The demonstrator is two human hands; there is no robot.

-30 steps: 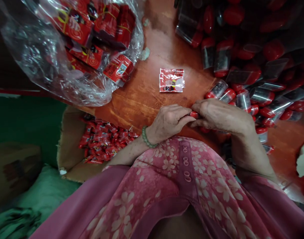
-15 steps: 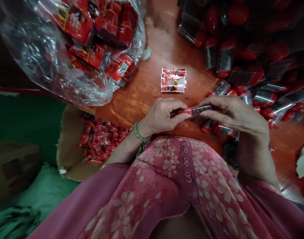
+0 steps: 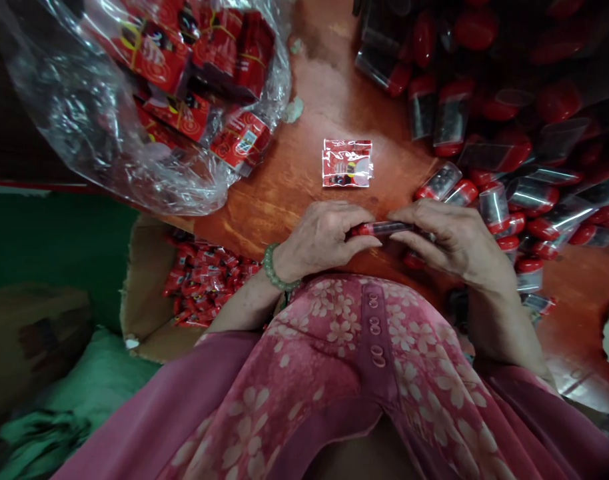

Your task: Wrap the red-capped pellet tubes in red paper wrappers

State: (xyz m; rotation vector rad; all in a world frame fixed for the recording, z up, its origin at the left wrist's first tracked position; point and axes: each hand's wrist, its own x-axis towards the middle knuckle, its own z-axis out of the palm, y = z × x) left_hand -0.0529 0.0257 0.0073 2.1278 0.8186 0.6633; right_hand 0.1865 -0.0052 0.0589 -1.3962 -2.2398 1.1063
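Between my two hands is a small clear container with a red end and dark contents [image 3: 384, 228]. My left hand [image 3: 324, 233], with a green bead bracelet on its wrist, is closed around the red end. At the clear end, the thumb and fingers of my right hand [image 3: 457, 237] pinch the container. Just beyond my hands lies a red printed card in shiny film [image 3: 347, 163]; whether it is one or a stack I cannot tell. Several similar clear containers with red ends [image 3: 444, 181] lie close beyond my right hand.
A large clear plastic bag [image 3: 184, 190] at the upper left holds bundled red printed cards [image 3: 159, 57]. Below it, a cardboard box [image 3: 147, 287] contains many small red packed items [image 3: 209, 280]. A big heap of red-ended containers [image 3: 529, 140] covers the table's right side.
My right hand has moved left, nearer to my left hand. The container has shifted slightly left and shows a narrower side. My left hand stays almost in place.
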